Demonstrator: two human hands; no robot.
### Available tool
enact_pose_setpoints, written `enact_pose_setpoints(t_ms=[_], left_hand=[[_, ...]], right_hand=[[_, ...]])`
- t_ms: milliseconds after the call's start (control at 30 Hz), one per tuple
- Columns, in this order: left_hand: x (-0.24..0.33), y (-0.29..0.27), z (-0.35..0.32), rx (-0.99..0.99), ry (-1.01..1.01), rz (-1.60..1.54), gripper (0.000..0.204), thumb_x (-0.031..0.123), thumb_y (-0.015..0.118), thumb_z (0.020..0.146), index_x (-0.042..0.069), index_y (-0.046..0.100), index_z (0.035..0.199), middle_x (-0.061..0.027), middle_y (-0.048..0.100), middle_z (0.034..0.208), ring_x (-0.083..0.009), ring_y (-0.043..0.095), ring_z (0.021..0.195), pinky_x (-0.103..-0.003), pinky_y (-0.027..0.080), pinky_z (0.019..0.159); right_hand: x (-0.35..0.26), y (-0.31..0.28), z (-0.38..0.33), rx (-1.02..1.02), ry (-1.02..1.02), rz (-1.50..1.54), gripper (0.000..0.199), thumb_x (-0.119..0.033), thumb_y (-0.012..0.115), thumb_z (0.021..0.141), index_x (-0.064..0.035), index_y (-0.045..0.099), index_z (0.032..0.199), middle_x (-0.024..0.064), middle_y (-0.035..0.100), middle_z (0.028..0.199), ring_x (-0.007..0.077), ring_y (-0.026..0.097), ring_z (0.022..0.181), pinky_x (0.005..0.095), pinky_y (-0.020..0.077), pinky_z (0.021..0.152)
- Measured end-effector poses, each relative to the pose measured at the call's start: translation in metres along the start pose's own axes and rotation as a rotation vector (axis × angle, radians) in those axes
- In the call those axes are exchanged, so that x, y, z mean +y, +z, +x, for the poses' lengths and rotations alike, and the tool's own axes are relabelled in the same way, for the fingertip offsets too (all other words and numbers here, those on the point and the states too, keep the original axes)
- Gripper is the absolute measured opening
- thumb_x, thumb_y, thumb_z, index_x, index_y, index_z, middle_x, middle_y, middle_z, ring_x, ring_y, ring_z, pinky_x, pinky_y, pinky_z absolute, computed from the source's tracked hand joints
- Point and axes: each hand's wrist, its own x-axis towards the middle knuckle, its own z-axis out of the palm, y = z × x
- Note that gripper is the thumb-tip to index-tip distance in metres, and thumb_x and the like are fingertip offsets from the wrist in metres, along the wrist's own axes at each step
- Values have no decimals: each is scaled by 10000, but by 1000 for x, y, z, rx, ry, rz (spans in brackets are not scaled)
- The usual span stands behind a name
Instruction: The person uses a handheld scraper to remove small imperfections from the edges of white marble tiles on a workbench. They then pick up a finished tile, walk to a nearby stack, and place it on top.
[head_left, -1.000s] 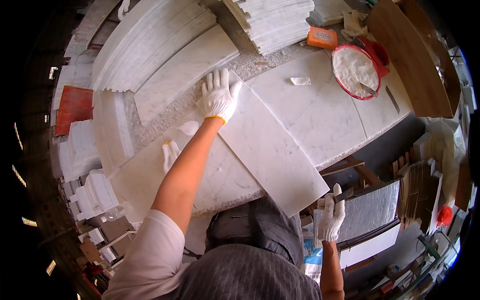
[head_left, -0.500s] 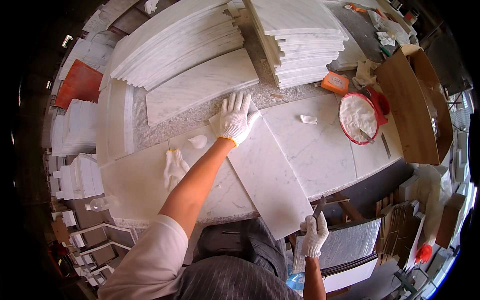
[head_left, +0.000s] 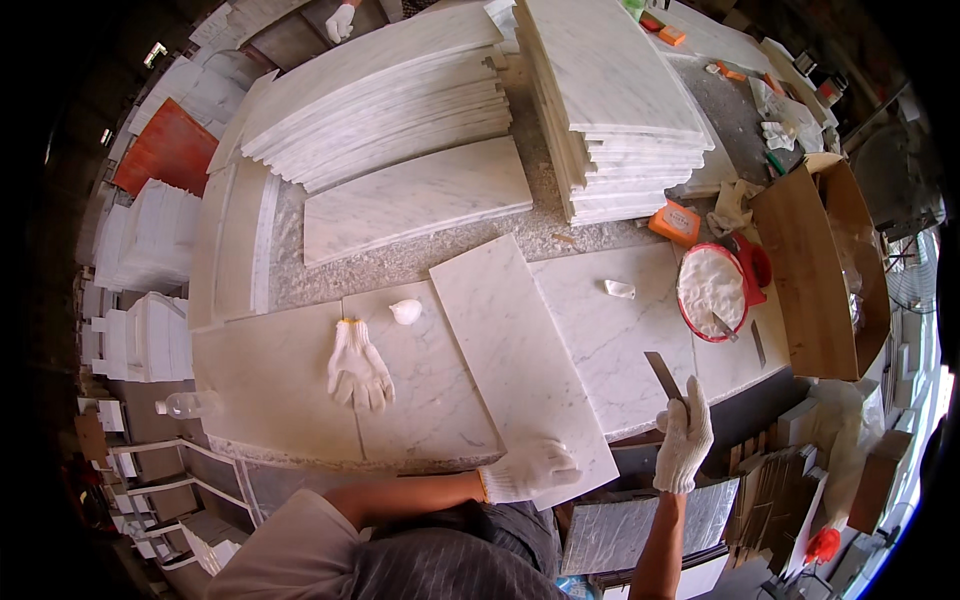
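A long white marble slab (head_left: 520,350) with grey veins lies aslant on the worktable, its near end jutting past the front edge. My left hand (head_left: 530,470), in a white knit glove, rests flat on that near end, fingers stretched out. To the right, my gloved right hand (head_left: 685,445) is raised beside the table edge and grips a thin flat metal scraper blade (head_left: 663,376), which points up and away. A spare white glove (head_left: 358,365) lies left of the slab, close to a small white lump (head_left: 406,312).
Stacked marble slabs (head_left: 400,110) and a second stack (head_left: 630,120) stand behind. At right are a red-rimmed tub of white paste (head_left: 712,285), an orange box (head_left: 675,222) and a cardboard carton (head_left: 820,270). A plastic bottle (head_left: 190,404) lies at left; another person's gloved hand (head_left: 340,22) shows far back.
My left hand has slid from the slab's far end down to its near end. My right hand has risen and moved right with the scraper blade. The view has shifted slightly.
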Motion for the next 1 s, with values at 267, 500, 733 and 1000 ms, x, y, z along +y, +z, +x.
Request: enact_pose_setpoints(t_ms=[267,500,733,1000], left_hand=[[-35,-81,1,325,-384,-10,124,210,686,860,114,636,923,-76,612,659,-288,605,581,-408,480,544],[-74,-103,95,385,-358,324,276,174,639,850,138,634,1124,-62,623,1014,-273,596,942,-384,496,789],[-147,-98,172,336,-366,477,238,134,544,864,221,645,1062,-23,578,1077,-239,560,1012,-398,453,866],[-154,-128,157,685,-392,277,46,147,656,806,157,681,843,-63,636,784,-301,611,713,-422,482,629]], right_hand=[[-8,41,-4,-83,227,188,429,-33,552,942,52,496,1358,34,580,808,82,524,639,230,454,582],[37,61,-60,-8,315,289,467,-34,547,940,57,454,1388,60,606,890,97,568,687,254,505,638],[83,85,-87,64,133,124,437,31,540,927,2,509,1362,44,595,957,85,525,721,241,471,656],[97,87,-87,99,-2,-81,403,34,549,904,18,547,1307,106,605,1080,150,586,825,286,496,757]])
